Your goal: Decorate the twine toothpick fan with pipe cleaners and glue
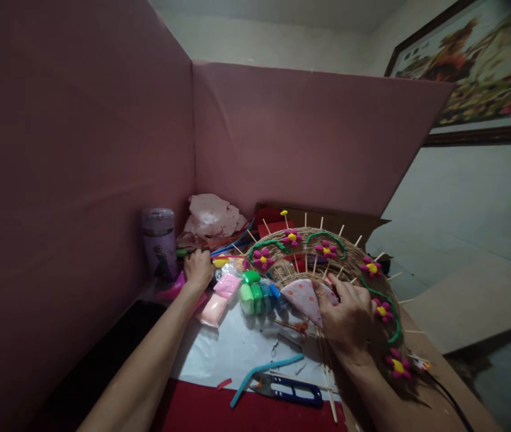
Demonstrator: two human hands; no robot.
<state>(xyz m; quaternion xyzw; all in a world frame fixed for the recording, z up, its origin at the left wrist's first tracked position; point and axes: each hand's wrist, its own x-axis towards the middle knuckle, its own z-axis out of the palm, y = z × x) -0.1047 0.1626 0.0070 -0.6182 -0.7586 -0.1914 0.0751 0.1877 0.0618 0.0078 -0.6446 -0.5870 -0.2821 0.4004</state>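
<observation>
My right hand (349, 312) grips a woven twine fan (313, 237) at its base, thumb on the pink dotted fabric half-circle (303, 297). Magenta clay flowers with yellow centres (326, 249) and curling green strands (394, 312) decorate the twine. Thin sticks poke out past its rim, one tipped with a yellow piece (283, 213). Over at the left, my left hand (199, 270) is curled down among the supplies, beside pink clay packets (227, 286). Its fingertips are mostly hidden, and I cannot make out what they hold.
Green and blue clay packets (255, 298) lie mid-table. Nearer are thread snips (289, 389), a light-blue strip (264, 367) and loose sticks (327, 378). A purple container (160, 243) stands by the pink partition (282, 132), near crumpled pink fabric (213, 216).
</observation>
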